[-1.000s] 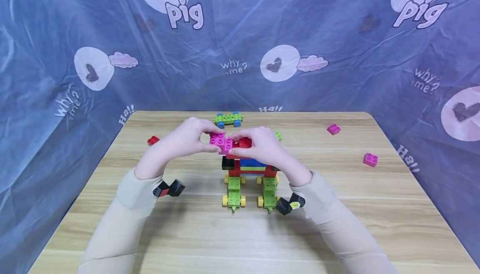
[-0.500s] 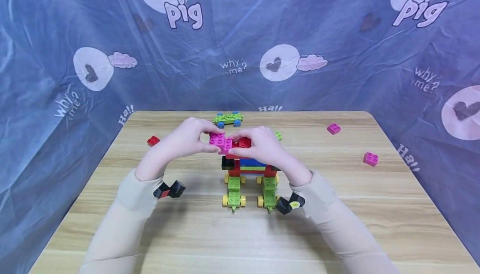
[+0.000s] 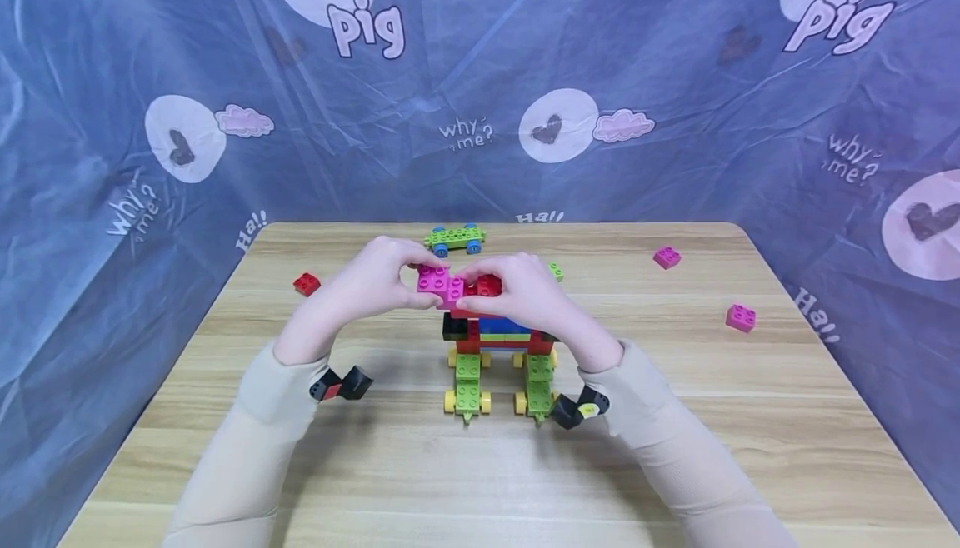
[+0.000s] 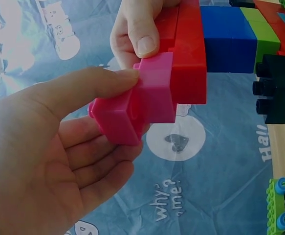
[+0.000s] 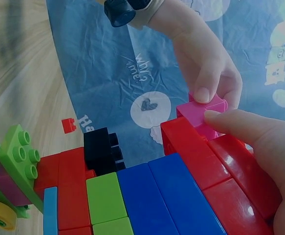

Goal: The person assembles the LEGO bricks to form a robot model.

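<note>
Two joined pink toy bricks (image 4: 154,90) stick out from the upper left end of a brick build (image 3: 506,327). My left hand (image 3: 378,279) pinches these pink bricks between thumb and fingers. From the other side, my right hand (image 3: 521,286) grips the top of the build, its thumb touching the inner pink brick in the right wrist view. Red bricks (image 5: 196,152) lie under and beside that hand. Below them come blue bricks (image 5: 164,196), lime bricks (image 5: 105,196) and a black brick (image 5: 99,149). Green bases with yellow wheels (image 3: 468,398) carry the build.
A green wheeled base (image 3: 455,238) with blue wheels stands at the back. One loose red brick (image 3: 307,284) lies left. Two pink bricks, one farther back (image 3: 667,257) and one nearer (image 3: 741,318), lie right. A lime brick (image 3: 556,271) shows behind my right hand.
My left wrist has shifted very slightly to the right. Both hands keep their hold, and the bricks stay in nearly the same place.
</note>
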Demonstrator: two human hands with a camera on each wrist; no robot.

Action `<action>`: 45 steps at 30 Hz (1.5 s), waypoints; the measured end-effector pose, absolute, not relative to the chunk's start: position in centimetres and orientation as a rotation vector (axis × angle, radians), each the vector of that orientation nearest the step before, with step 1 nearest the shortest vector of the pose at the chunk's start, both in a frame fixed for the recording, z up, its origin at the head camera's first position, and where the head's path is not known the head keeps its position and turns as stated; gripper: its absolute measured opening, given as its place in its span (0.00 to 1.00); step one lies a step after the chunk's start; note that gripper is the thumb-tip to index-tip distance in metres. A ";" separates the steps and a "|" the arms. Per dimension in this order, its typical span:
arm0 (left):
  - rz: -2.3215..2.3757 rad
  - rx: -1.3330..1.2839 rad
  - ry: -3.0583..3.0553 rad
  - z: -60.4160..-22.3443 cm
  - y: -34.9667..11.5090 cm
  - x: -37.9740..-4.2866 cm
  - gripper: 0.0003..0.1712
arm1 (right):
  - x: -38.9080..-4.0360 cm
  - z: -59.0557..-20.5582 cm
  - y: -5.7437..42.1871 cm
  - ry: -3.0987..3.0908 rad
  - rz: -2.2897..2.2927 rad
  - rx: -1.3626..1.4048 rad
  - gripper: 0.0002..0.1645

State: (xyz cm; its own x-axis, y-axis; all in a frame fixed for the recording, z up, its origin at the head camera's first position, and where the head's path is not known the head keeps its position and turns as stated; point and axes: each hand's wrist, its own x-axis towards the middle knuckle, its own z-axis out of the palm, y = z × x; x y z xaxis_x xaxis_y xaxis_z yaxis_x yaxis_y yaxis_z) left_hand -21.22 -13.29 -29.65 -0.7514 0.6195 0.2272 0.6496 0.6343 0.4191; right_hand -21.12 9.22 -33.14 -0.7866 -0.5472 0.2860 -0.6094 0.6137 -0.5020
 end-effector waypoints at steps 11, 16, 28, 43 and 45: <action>-0.786 -1.114 -2.749 -30.1 -13.6 -21.4 0.24 | -21.2 -33.4 9.2 -2.709 0.914 0.992 0.21; -0.817 -1.189 -2.691 -30.5 -13.9 -21.7 0.23 | -21.2 -33.5 9.2 -2.709 0.919 0.991 0.23; -0.829 -1.197 -2.698 -30.1 -13.6 -21.8 0.20 | -21.1 -33.4 9.2 -2.707 0.893 0.980 0.22; -0.785 -1.148 -2.756 -29.8 -13.5 -21.6 0.20 | -21.2 -33.3 9.2 -2.714 0.887 0.981 0.24; -0.787 -1.147 -2.755 -29.8 -13.6 -21.5 0.20 | -21.2 -33.3 9.2 -2.721 0.895 0.983 0.24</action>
